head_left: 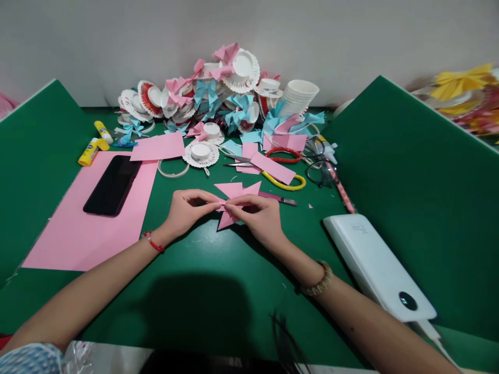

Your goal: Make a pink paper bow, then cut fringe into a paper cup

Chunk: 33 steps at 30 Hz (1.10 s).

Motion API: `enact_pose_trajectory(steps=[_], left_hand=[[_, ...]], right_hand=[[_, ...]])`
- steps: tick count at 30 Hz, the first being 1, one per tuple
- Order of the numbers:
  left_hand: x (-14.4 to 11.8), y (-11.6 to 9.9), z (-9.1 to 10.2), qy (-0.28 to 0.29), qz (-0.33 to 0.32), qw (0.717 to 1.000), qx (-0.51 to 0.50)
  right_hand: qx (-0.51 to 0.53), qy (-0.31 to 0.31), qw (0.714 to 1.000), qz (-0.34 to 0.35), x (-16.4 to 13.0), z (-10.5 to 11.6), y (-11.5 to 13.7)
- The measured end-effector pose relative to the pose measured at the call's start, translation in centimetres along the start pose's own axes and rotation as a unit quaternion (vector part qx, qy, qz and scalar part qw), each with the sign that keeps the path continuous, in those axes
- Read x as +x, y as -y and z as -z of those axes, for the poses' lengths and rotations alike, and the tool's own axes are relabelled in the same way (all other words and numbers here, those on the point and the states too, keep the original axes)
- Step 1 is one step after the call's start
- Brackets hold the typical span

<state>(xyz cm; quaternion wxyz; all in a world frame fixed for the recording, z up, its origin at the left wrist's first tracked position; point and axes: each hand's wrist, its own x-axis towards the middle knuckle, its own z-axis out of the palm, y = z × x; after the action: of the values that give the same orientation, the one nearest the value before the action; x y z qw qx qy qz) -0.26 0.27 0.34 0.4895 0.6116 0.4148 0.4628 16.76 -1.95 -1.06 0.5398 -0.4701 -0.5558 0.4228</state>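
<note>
Between my fingertips is a folded pink paper bow, with pointed ends sticking out above and below. My left hand pinches it near its centre from the left. From the right, my right hand pinches the same middle part, fingertips almost meeting the left ones. The exact fold under the fingers is hidden. Just behind the right hand lies a slim cutter knife. Scissors with red and yellow handles rest beyond, partly under pink paper strips.
At left, a black phone lies on a pink sheet, near yellow glue sticks. Paper-cup crafts with bows pile against the wall. Glasses and a white power bank sit right; green partitions flank the desk.
</note>
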Motion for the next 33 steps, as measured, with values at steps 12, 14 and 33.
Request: enact_pose_trajectory(steps=[12,14,33], left_hand=[[0.01,-0.02,-0.17,-0.015,0.044,0.998,-0.046],[-0.02,-0.10,-0.17,-0.013,0.034,0.999,-0.028],[0.08,0.80,-0.47,-0.040,0.110,0.989,-0.091]], right_hand=[[0.007,-0.025,0.999,-0.027,0.15,-0.03,-0.35],[0.004,-0.030,0.999,-0.025,0.21,0.02,-0.37],[-0.017,-0.062,0.998,-0.008,-0.04,-0.46,0.18]])
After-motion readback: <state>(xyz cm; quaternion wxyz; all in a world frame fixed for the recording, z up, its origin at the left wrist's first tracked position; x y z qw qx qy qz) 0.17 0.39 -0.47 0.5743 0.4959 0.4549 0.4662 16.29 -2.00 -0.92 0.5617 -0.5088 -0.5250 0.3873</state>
